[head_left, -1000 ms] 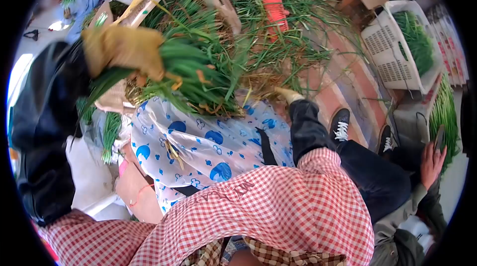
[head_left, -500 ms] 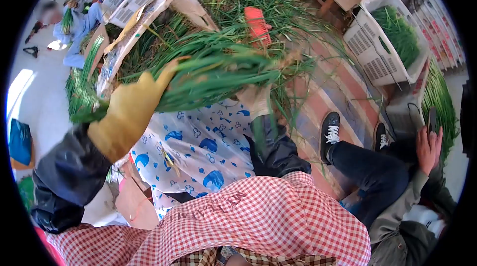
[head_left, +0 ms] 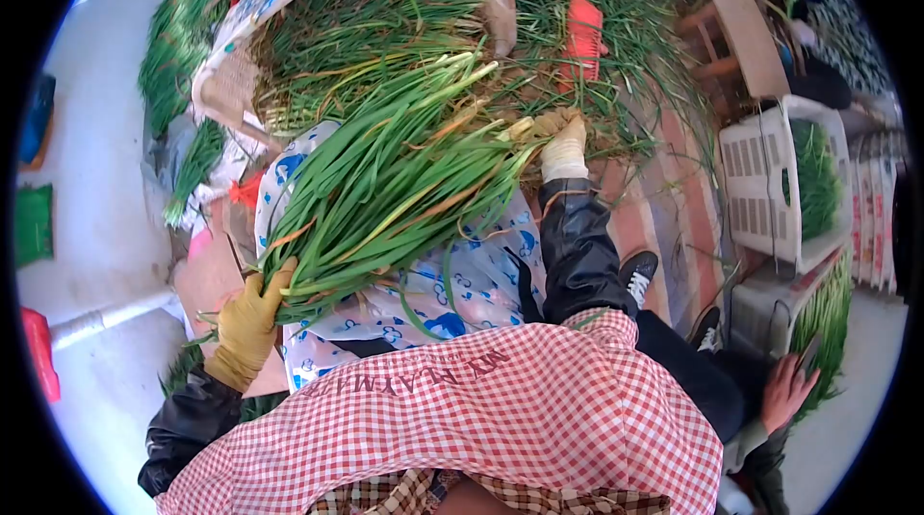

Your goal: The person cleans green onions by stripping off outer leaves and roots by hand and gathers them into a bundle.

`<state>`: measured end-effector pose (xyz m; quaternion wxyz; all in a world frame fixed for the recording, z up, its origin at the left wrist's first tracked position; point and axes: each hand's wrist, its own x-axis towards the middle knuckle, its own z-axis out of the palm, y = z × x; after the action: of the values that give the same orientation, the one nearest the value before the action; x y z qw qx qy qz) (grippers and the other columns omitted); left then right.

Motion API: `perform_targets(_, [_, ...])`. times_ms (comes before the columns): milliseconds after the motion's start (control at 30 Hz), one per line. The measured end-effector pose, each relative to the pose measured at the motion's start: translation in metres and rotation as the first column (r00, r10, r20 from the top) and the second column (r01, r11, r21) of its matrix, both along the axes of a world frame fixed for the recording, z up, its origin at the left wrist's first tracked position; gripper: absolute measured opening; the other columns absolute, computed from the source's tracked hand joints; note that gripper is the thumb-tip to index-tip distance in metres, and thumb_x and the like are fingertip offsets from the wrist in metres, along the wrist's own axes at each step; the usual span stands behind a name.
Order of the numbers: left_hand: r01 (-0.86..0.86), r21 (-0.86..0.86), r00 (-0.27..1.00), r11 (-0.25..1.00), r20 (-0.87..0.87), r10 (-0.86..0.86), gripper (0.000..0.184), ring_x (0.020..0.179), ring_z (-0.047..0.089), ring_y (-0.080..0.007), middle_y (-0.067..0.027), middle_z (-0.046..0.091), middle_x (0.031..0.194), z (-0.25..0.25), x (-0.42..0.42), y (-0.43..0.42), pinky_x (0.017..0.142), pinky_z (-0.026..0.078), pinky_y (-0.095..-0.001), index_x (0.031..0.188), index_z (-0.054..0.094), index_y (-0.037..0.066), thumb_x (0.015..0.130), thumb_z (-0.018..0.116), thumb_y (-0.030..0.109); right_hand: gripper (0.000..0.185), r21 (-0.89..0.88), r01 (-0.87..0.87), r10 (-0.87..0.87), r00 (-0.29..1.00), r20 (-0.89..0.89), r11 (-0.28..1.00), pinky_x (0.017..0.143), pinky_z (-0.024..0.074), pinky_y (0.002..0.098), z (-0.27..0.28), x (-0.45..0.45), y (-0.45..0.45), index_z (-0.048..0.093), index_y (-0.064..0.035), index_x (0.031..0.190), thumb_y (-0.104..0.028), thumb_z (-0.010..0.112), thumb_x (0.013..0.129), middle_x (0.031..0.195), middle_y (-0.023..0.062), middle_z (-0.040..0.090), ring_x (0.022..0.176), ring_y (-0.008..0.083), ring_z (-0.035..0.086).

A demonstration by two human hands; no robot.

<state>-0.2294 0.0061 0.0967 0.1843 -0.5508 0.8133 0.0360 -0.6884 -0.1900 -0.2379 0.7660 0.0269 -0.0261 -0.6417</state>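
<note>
A large bunch of long green leafy stalks (head_left: 385,183) lies slantwise over my lap, on a white plastic sheet with blue prints (head_left: 452,308). My left hand (head_left: 252,318), in a yellow glove, is closed around the leafy end at the lower left. At the upper right my right hand (head_left: 561,135), also gloved, has its fingers wrapped round the pale root end. Some yellow and brown leaves run through the bunch. My checked red and white apron (head_left: 462,419) is just below the sheet.
Beyond the bunch are a basket of loose stalks (head_left: 226,77) and a red plastic scoop-like piece (head_left: 582,38). On the right stand a white crate of greens (head_left: 760,178) and a co-worker's hand (head_left: 789,392) beside more stalks. A wooden stool (head_left: 736,29) is at the upper right.
The bunch has come down from the raised, blurred position onto my lap. My left hand has moved down to the leafy end; my right hand has moved up and right. The view has shifted.
</note>
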Motion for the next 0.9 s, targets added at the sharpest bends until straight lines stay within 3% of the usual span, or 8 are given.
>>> perform_targets(67, [-0.119, -0.002, 0.987, 0.993, -0.113, 0.118, 0.066, 0.064, 0.061, -0.0298, -0.01, 0.055, 0.098, -0.014, -0.004, 0.019, 0.056, 0.05, -0.0389, 0.138, 0.044, 0.027, 0.077, 0.06, 0.006, 0.034, 0.047, -0.069, 0.074, 0.988, -0.136, 0.997, 0.053, 0.0423, 0.0372, -0.004, 0.004, -0.023, 0.049, -0.0192, 0.072, -0.043, 0.042, 0.095, 0.063, 0.0022, 0.046, 0.055, 0.0211, 0.045])
perform_targets(133, [-0.173, -0.004, 0.974, 0.985, -0.146, 0.17, 0.065, 0.065, 0.061, -0.0301, -0.0103, 0.055, 0.098, -0.022, -0.001, 0.035, 0.056, 0.05, -0.0395, 0.137, 0.045, 0.027, 0.077, 0.061, 0.006, 0.034, 0.448, 0.508, 0.019, 0.646, -0.763, 0.736, 0.055, 0.0428, 0.0345, -0.022, 0.009, -0.059, 0.054, -0.0178, 0.078, -0.044, 0.042, 0.095, 0.072, 0.0034, 0.053, 0.061, 0.022, 0.05])
perform_targets(367, [-0.257, -0.165, 0.907, 0.952, -0.382, 0.178, 0.075, 0.063, 0.056, -0.0317, -0.0116, 0.053, 0.084, -0.05, 0.044, 0.084, 0.054, 0.047, -0.0405, 0.134, 0.046, 0.013, 0.067, 0.076, 0.023, 0.03, 0.491, 0.549, 0.35, 0.346, -0.87, 0.677, 0.074, 0.0493, 0.0585, 0.006, -0.113, -0.112, 0.053, -0.0103, 0.101, -0.039, 0.045, 0.094, 0.11, 0.0148, 0.053, 0.091, 0.0352, 0.054])
perform_targets(433, [-0.276, -0.054, 0.911, 0.96, -0.332, 0.244, 0.063, 0.067, 0.06, -0.0325, -0.012, 0.06, 0.097, -0.053, 0.043, 0.077, 0.054, 0.049, -0.0397, 0.132, 0.049, 0.014, 0.072, 0.065, 0.005, 0.041, 0.464, 0.423, 0.573, -0.175, -0.801, 0.778, 0.066, 0.0448, 0.0405, 0.035, -0.104, -0.126, 0.065, -0.008, 0.1, -0.046, 0.05, 0.093, 0.088, 0.0088, 0.064, 0.076, 0.0263, 0.057])
perform_targets(533, [-0.256, -0.144, 0.875, 0.956, -0.455, 0.166, 0.065, 0.065, 0.059, -0.0325, -0.0109, 0.057, 0.09, -0.061, 0.035, 0.054, 0.054, 0.048, -0.0402, 0.133, 0.048, 0.016, 0.072, 0.065, 0.005, 0.043, 0.536, 0.023, 0.525, -0.236, -0.818, 0.844, 0.051, 0.0363, 0.0317, 0.148, -0.031, -0.119, 0.062, -0.0063, 0.1, -0.047, 0.052, 0.092, 0.065, -0.0005, 0.055, 0.054, 0.015, 0.047])
perform_targets(600, [-0.234, -0.143, 0.883, 0.962, -0.445, 0.149, 0.068, 0.064, 0.059, -0.0311, -0.0105, 0.055, 0.088, -0.062, 0.033, 0.042, 0.054, 0.048, -0.04, 0.137, 0.046, 0.018, 0.072, 0.064, 0.005, 0.046, 0.564, -0.064, 0.558, -0.086, -0.825, 0.824, 0.038, 0.0136, 0.025, 0.23, 0.027, -0.097, 0.064, -0.006, 0.093, -0.051, 0.053, 0.092, 0.053, -0.0073, 0.038, 0.036, 0.0058, 0.021])
perform_targets(667, [-0.225, -0.144, 0.88, 0.964, -0.455, 0.138, 0.069, 0.065, 0.059, -0.0306, -0.0103, 0.055, 0.089, -0.065, 0.028, 0.03, 0.054, 0.048, -0.0396, 0.137, 0.045, 0.019, 0.072, 0.063, 0.004, 0.048, 0.528, -0.322, 0.525, -0.104, -0.845, 0.786, 0.039, 0.0148, 0.0248, 0.291, 0.053, -0.07, 0.065, -0.0073, 0.092, -0.055, 0.056, 0.09, 0.054, -0.0079, 0.036, 0.038, 0.0053, 0.021])
perform_targets(900, [-0.14, -0.144, 0.92, 0.98, -0.383, 0.076, 0.07, 0.07, 0.062, -0.0298, -0.0093, 0.058, 0.098, -0.066, 0.025, 0.007, 0.057, 0.049, -0.0374, 0.14, 0.043, 0.022, 0.074, 0.063, 0.007, 0.029, 0.563, -0.535, 0.498, -0.277, -0.822, 0.63, 0.042, 0.0153, 0.0243, 0.283, 0.134, -0.018, 0.057, -0.0154, 0.086, -0.044, 0.061, 0.09, 0.054, -0.0107, 0.03, 0.043, 0.0034, 0.024])
